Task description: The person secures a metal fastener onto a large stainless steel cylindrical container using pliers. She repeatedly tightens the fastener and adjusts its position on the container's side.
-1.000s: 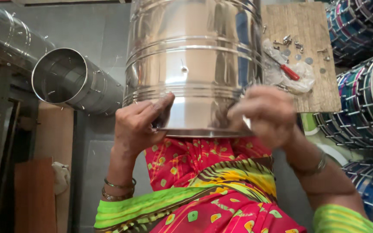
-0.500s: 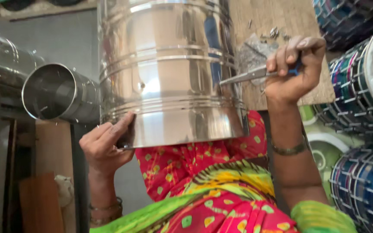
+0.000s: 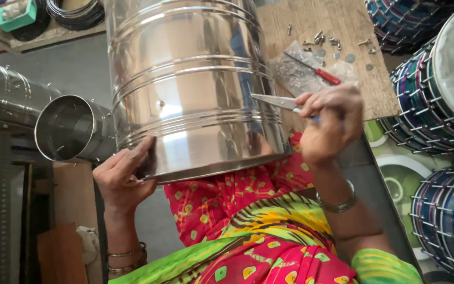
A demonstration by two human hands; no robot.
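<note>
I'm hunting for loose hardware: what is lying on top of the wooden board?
On the wooden board lie scattered screws and washers, a clear plastic bag and a red-handled screwdriver. The steel drum shell and the right hand cover the board's near-left part.

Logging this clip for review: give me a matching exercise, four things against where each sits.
Things:
1. steel drum shell
2. pliers
3. red-handled screwdriver
4. open steel cylinder

Places:
A. on the wooden board
B. in the right hand
C. lying on its side at left
D. on the lap, rim held by the left hand

Pairs: 1-D, 2-B, 3-A, 4-C
</note>
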